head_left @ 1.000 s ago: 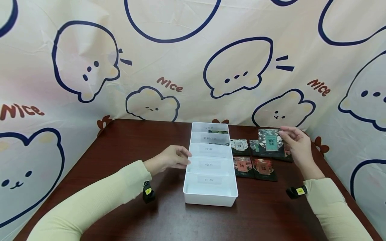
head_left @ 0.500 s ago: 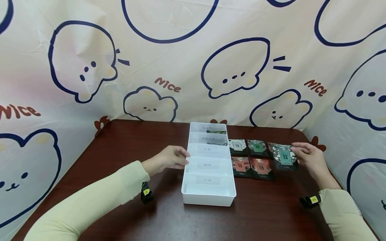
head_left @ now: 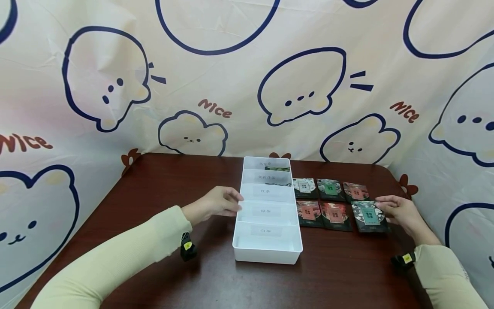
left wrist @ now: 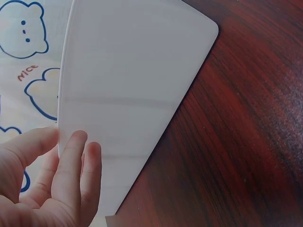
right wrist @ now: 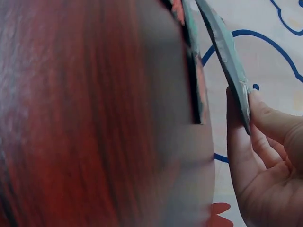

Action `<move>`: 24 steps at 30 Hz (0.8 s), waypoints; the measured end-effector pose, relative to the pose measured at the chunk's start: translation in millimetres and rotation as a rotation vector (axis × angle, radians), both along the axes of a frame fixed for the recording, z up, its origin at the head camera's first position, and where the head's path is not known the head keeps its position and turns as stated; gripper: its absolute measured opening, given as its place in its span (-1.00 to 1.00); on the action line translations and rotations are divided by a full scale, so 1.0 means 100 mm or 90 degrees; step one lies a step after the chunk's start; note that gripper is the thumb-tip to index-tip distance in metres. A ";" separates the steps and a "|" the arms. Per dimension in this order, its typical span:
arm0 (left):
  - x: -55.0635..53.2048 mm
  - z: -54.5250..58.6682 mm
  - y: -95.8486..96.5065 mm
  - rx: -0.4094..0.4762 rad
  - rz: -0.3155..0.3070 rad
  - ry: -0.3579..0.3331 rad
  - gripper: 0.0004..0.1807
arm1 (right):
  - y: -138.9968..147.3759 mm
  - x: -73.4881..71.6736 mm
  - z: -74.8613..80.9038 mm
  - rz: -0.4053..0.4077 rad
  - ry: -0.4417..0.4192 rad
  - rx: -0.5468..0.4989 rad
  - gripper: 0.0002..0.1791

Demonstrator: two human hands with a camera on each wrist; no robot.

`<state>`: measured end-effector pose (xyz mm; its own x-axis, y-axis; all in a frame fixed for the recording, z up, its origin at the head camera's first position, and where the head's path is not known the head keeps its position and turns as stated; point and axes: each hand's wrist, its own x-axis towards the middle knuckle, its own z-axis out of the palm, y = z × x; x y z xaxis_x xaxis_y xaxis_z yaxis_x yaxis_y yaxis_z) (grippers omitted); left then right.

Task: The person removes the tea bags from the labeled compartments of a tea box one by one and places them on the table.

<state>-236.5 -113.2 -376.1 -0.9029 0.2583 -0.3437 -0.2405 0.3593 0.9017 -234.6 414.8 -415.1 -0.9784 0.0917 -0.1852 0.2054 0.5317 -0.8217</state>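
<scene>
My right hand (head_left: pixel 401 214) pinches a black tea sachet (head_left: pixel 369 216) with a green label by its right edge, between thumb and fingers. In the right wrist view this sachet (right wrist: pixel 229 61) appears edge-on, tilted above the table. My left hand (head_left: pixel 214 202) is at the left side of a long white divided box (head_left: pixel 266 256), its fingertips on the outer wall (left wrist: pixel 118 80). Chinese labels mark the box's compartments. One sachet (head_left: pixel 277 169) shows in the farthest compartment and another (head_left: pixel 278 184) in the second; the three nearer ones show only their labels.
Right of the box, several sachets lie in two rows: a white-labelled (head_left: pixel 305 187), a green-labelled (head_left: pixel 330 189) and a red-labelled one (head_left: pixel 356 192) behind, two red-labelled sachets (head_left: pixel 309 213) in front. A patterned curtain (head_left: pixel 247 86) rises behind the dark wooden table (head_left: pixel 185 171).
My right hand has brought the pinched green-labelled sachet right and toward me, from over the back row to the right end of the front row. The left hand stays at the box.
</scene>
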 end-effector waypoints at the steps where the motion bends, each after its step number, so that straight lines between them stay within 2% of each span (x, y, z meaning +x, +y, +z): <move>1: 0.00 0.00 0.00 0.000 0.000 0.001 -0.73 | 0.00 0.00 -0.01 0.000 -0.003 0.004 -0.55; 10: -0.01 -0.02 -0.01 -0.006 -0.002 0.004 -0.72 | 0.01 -0.02 -0.03 0.001 -0.024 -0.003 -0.57; 24: -0.01 -0.01 -0.01 0.005 -0.010 0.006 -0.69 | -0.02 -0.08 -0.10 -0.014 -0.053 0.025 -0.53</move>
<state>-237.6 -114.1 -377.0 -0.9022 0.2745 -0.3326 -0.2258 0.3564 0.9066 -242.6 412.6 -424.8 -0.9574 0.1218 -0.2618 0.2843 0.5576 -0.7799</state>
